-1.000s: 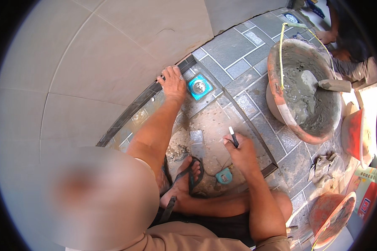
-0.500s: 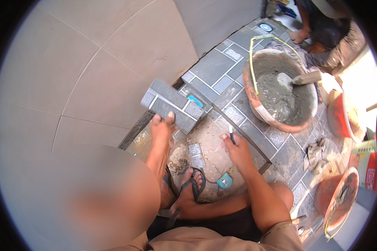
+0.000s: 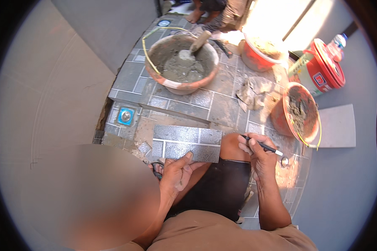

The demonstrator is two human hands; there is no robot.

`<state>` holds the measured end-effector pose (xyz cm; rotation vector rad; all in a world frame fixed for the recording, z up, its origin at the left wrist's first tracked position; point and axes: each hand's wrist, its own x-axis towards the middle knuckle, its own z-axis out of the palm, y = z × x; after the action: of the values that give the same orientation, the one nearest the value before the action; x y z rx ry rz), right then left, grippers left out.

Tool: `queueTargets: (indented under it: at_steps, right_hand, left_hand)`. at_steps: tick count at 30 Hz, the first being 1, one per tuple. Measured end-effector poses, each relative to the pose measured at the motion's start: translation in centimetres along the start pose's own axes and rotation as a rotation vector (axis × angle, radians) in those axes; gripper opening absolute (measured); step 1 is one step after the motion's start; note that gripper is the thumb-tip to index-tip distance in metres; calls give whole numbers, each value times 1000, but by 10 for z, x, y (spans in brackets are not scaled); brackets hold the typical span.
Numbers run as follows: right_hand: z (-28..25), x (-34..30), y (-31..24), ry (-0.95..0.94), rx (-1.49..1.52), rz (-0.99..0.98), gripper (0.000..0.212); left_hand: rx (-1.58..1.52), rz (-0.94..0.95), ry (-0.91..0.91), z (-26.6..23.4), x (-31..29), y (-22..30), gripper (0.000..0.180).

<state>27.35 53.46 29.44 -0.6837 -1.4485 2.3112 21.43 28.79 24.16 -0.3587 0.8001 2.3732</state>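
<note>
In front of my lap, my left hand (image 3: 176, 175) holds up a cut piece of grey floor tile (image 3: 187, 137) patterned with pale lines, gripping its lower edge with the thumb on its face. To the right, beside my knee, my right hand (image 3: 260, 158) is closed around a slim black marker (image 3: 265, 147) whose white end points to the lower right. The marker is apart from the tile. Past the tile on the left, a round metal floor drain (image 3: 126, 116) with a blue surround is set among small tiles.
A mortar tub (image 3: 184, 86) with a trowel (image 3: 200, 42) stands on the tiled step ahead. Rightward are a red bucket (image 3: 255, 60), a crumpled rag (image 3: 252, 94), an orange bucket (image 3: 281, 115), a lidded pail (image 3: 320, 77) and a pale tile (image 3: 339, 125). Another person's leg (image 3: 232, 14) shows at the top.
The tile piece has come back from beside the left wall to in front of my lap. My right hand has lifted the marker toward me, and my view has swung right.
</note>
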Motion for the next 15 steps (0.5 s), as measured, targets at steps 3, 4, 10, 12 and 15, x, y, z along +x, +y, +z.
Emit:
queueTargets:
  at_steps: [3,4,10,12,15]
  right_hand:
    - [-30,-25,4,81,-65,-98,15]
    - [-38,-31,6,116,-45,-105,11]
    - [-64,-43,22,237,-37,-65,11]
    - [-65,-41,27,248,-40,-62,15]
    - [-65,-36,33,235,-71,-10,16]
  left_hand:
    - [36,-113,-147,8,-2,-33,39]
    - [44,-135,-174,9,-2,-42,38]
    - [190,-194,-120,9,2,-68,39]
    - [203,-202,-112,7,5,-71,41]
    - [204,-195,-132,3,8,-72,43]
